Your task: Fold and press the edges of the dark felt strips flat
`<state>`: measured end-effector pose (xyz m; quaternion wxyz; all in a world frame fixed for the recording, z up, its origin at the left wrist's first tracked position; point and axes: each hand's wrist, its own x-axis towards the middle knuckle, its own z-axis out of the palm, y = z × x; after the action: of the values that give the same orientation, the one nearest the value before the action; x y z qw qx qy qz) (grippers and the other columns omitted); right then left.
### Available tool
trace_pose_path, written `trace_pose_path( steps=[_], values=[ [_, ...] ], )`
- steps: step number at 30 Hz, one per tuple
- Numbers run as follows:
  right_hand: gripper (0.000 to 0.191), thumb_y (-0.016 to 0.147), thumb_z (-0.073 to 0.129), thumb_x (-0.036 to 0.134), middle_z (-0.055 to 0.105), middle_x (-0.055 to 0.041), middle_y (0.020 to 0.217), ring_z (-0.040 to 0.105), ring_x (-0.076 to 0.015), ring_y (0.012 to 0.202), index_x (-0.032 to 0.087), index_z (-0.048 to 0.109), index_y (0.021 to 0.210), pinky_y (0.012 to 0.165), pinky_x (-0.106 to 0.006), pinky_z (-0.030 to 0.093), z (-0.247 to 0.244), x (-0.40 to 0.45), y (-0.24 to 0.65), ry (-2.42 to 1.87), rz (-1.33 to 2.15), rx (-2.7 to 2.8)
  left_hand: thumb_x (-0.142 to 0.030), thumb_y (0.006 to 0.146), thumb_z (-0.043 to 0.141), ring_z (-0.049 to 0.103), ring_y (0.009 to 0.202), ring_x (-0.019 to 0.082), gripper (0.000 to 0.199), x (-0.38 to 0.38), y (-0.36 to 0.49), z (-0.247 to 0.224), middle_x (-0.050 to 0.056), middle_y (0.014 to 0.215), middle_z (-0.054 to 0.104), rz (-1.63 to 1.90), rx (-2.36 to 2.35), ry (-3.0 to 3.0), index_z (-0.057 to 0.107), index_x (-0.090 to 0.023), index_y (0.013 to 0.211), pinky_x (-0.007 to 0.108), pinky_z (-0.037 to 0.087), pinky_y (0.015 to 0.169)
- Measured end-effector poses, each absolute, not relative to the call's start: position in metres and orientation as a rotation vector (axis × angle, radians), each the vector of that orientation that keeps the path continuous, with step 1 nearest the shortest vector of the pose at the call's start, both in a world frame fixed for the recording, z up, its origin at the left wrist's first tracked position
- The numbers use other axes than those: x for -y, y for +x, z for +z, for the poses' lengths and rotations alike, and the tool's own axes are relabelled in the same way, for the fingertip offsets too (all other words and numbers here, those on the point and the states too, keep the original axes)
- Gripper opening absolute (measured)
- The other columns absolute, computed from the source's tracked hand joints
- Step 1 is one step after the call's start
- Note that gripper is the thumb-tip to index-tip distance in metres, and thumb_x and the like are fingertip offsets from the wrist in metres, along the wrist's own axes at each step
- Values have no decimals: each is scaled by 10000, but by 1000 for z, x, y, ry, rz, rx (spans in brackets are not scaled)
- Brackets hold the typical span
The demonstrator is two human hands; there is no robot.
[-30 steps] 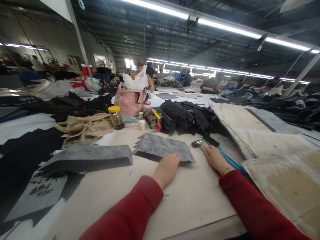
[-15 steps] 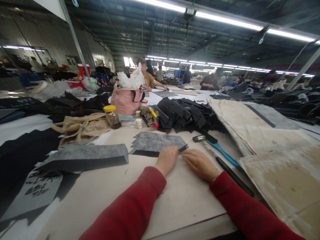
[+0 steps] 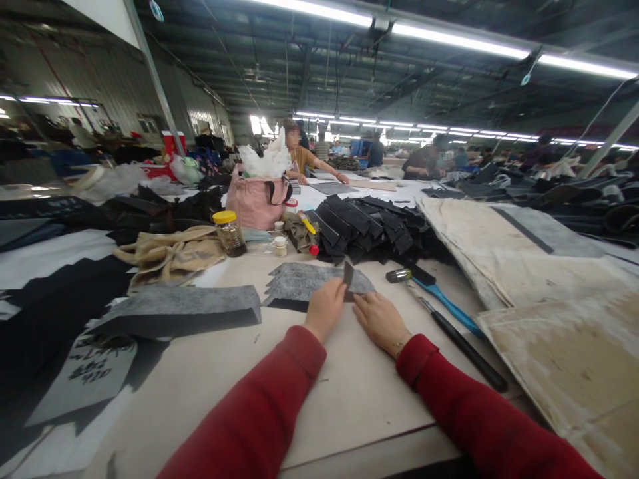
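Observation:
My left hand [image 3: 325,307] is closed on a small dark strip [image 3: 348,274] that sticks up above its fingers. Beside it, my right hand [image 3: 380,320] lies palm down at the right end of the grey fabric pieces [image 3: 304,281], its fingers pressed together on a dark edge. Those pieces are fanned in a low stack on the beige board [image 3: 349,412]. To the left, another grey piece with a black border [image 3: 190,311] lies flat. What the right fingertips hold, if anything, is too small to tell.
Right of my hands lie a blue-handled brush [image 3: 454,307] and a black-handled tool [image 3: 469,349]. Behind are a black fabric pile [image 3: 369,226], a yellow-lidded jar [image 3: 230,234] and a pink bag [image 3: 254,203]. A co-worker [image 3: 304,159] stands across the table.
My left hand has moved slightly left, and the dark strip in it now points upward. My right hand has shifted left, onto the end of the grey pieces. The co-worker's arm reaches further right.

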<state>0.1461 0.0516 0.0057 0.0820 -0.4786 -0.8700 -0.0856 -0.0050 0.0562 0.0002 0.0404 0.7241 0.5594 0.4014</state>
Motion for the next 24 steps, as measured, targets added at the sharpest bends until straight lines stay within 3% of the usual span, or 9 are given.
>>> trace_pose_path(
  steps=[6, 12, 15, 20, 24],
  values=[
    [408, 912, 278, 348, 579, -109, 993, 492, -204, 937, 160, 535, 1167, 822, -308, 370, 4, -50, 149, -1444, -249, 2577, -351, 787, 512, 444, 503, 89, 220, -63, -103, 43, -46, 564, 435, 2109, -1564, 1244, 467, -174, 664, 208, 388, 474],
    [405, 912, 272, 340, 583, -120, 1001, 494, -208, 938, 157, 555, 1136, 824, -314, 364, 0, -52, 149, -1415, -265, 2573, -289, 806, 481, 403, 496, 51, 132, -13, -252, 123, -63, 605, 396, 2508, -1721, 950, 453, -172, 751, 190, 383, 477],
    [400, 908, 281, 340, 587, -125, 1000, 499, -211, 937, 156, 560, 1128, 824, -317, 364, -3, -54, 150, -1404, -276, 2581, -391, 784, 510, 471, 558, 61, 193, 18, -295, 163, -59, 697, 475, 2626, -1800, 1076, 487, -206, 831, 208, 423, 512],
    [390, 904, 295, 327, 598, -128, 987, 514, -212, 929, 140, 579, 1093, 825, -317, 372, -6, -55, 152, -1372, -321, 2572, -402, 802, 482, 528, 641, 89, 190, 45, -267, 192, -31, 821, 568, 2503, -2055, 1595, 542, -246, 893, 224, 396, 517],
    [372, 897, 311, 307, 609, -118, 997, 525, -210, 934, 133, 605, 1046, 846, -318, 379, -7, -54, 156, -1314, -296, 2552, -338, 829, 488, 518, 621, 121, 144, 52, -171, 158, -2, 710, 569, 2005, -2189, 2029, 563, -216, 809, 266, 401, 577]
  ],
)
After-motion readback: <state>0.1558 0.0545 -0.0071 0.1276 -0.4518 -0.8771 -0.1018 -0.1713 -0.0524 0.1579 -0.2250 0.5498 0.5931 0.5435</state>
